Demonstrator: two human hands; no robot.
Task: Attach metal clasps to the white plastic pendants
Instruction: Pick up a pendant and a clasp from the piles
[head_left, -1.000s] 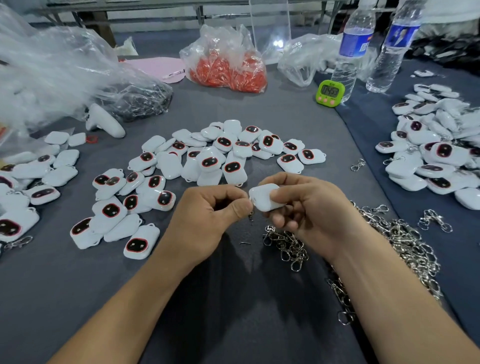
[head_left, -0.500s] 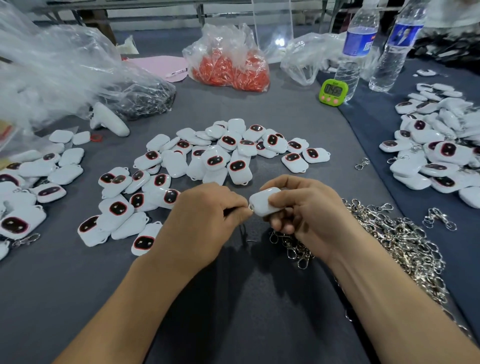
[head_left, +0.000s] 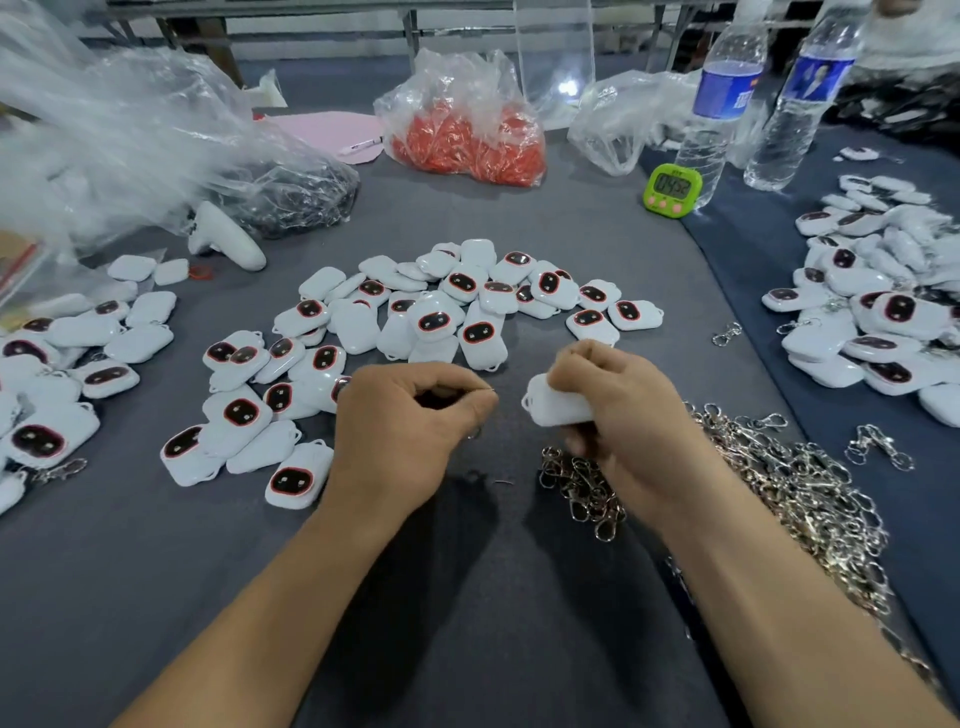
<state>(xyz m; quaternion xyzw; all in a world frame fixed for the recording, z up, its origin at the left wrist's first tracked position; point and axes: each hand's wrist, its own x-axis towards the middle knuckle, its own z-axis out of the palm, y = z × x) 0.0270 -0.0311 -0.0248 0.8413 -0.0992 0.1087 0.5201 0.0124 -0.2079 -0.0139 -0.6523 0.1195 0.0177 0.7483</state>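
My right hand (head_left: 618, 410) grips a white plastic pendant (head_left: 556, 405) with its back side up and its small loop pointing left. My left hand (head_left: 410, 421) is curled a short way to the left, thumb and finger pinching a thin metal clasp ring (head_left: 478, 428) that is mostly hidden. A small gap separates the two hands. A heap of metal clasps (head_left: 779, 483) lies under and right of my right forearm. Several loose pendants with dark red-rimmed faces (head_left: 436, 306) are spread across the grey table (head_left: 467, 597) beyond my hands.
More pendants lie at the left (head_left: 67, 364) and in a pile on the blue cloth at the right (head_left: 878, 312). At the back stand two water bottles (head_left: 717, 114), a green timer (head_left: 671, 189), a bag of red parts (head_left: 467, 135) and clear plastic bags (head_left: 130, 140). A white controller (head_left: 228, 241) lies back left.
My hands have drawn apart: the left hand pulled away to the left from the pendant, which the right hand still holds. The view shifted slightly.
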